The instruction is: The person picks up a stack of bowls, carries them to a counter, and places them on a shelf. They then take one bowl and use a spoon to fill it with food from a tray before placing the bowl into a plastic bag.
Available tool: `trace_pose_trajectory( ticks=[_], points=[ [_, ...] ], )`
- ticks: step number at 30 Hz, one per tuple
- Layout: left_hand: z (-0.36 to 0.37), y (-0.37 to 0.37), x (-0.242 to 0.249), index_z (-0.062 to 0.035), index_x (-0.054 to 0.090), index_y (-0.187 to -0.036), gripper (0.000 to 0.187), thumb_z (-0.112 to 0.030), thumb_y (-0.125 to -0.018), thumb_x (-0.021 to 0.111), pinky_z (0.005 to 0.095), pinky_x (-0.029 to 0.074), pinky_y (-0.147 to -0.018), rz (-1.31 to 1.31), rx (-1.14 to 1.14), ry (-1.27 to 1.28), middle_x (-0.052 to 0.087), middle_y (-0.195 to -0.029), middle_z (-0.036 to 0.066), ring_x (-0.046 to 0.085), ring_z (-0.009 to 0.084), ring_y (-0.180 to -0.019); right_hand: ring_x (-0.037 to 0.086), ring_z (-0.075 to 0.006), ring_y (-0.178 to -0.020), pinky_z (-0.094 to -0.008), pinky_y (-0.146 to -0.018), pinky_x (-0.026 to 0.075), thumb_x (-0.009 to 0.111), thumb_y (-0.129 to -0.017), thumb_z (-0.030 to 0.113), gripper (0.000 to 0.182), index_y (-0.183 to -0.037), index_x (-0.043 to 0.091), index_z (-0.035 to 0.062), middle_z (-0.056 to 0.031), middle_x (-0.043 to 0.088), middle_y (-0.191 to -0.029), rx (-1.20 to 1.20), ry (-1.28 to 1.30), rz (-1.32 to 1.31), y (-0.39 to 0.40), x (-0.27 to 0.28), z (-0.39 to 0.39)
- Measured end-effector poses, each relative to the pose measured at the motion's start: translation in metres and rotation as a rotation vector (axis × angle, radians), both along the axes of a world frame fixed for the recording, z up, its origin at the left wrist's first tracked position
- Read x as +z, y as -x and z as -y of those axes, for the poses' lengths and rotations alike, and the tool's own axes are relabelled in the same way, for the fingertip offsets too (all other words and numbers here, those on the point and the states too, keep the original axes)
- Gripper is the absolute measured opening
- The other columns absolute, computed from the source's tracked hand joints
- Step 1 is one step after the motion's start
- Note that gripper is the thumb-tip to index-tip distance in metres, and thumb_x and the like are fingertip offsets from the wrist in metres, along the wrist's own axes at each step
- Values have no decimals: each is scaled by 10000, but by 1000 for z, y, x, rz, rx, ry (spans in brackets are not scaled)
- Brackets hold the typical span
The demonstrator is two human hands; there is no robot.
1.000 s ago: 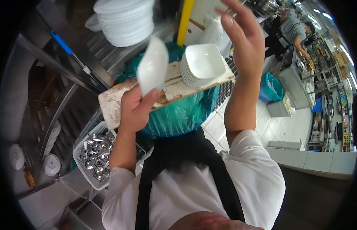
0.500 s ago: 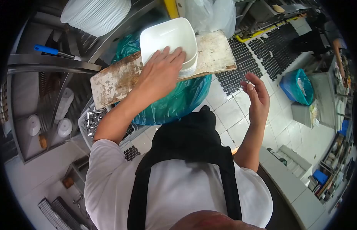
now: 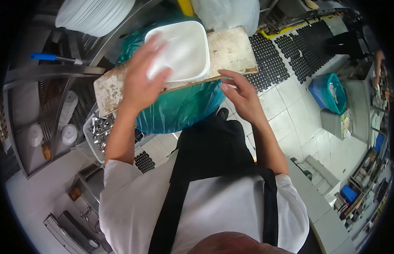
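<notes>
White square bowls (image 3: pixel 184 51), nested together, stand on a worn wooden board (image 3: pixel 231 51). That board lies across a large bin lined with a green plastic bag (image 3: pixel 184 106). My left hand (image 3: pixel 142 78) is at the left side of the bowls, thumb and fingers apart and smeared by motion; it overlaps the bowl rim in this view. By the board's front edge, just right of the bowls, is my right hand (image 3: pixel 241 95). Its fingers are bent and spread, with nothing in them.
A tall stack of white plates (image 3: pixel 95 17) is at the upper left, above a blue-handled tool (image 3: pixel 44 56). A basket of cutlery (image 3: pixel 99 133) sits left of the bin. On the right stands a blue bin (image 3: pixel 328 93); a person (image 3: pixel 345 44) is beyond it.
My left hand has come out of the bowl and shifted to its left side. My right hand has moved left, close to the board. The bowls sit slightly further left in view.
</notes>
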State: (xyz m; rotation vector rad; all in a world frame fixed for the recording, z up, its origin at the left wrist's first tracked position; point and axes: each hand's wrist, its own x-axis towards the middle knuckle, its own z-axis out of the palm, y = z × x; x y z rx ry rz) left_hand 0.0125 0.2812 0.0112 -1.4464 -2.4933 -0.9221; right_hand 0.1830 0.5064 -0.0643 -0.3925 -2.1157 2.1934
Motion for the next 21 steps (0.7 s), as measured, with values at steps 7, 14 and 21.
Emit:
trace_pose_trajectory(
  ticks=[7,14,21],
  points=[
    [13,61,-134,-9,495,-1350,464,-309,-997,483,391,470,-977,1542,511,-777,578,-1304,132,558,256,-1197,455,-223,-1277,-379,-991,435,412,-1018,412,535,-1440,406,84,-100,496,-1387,-207,135,153,95,-53,12],
    [8,33,-170,-5,513,-1314,461,-339,-1006,439,444,535,-918,1628,360,-992,607,-1258,152,627,298,-1089,543,-232,-1085,-365,-994,396,288,-1037,375,493,-1162,553,-22,-159,595,-1184,-141,346,-86,140,-93,22],
    [17,-26,-165,-2,522,-1299,457,-342,-1006,435,443,538,-910,1791,410,-779,614,-1241,152,632,299,-1073,504,-214,-1174,-337,-987,403,351,-1015,455,562,-1295,491,-12,-135,561,-1258,-285,301,98,24,-28,-19]
  ],
)
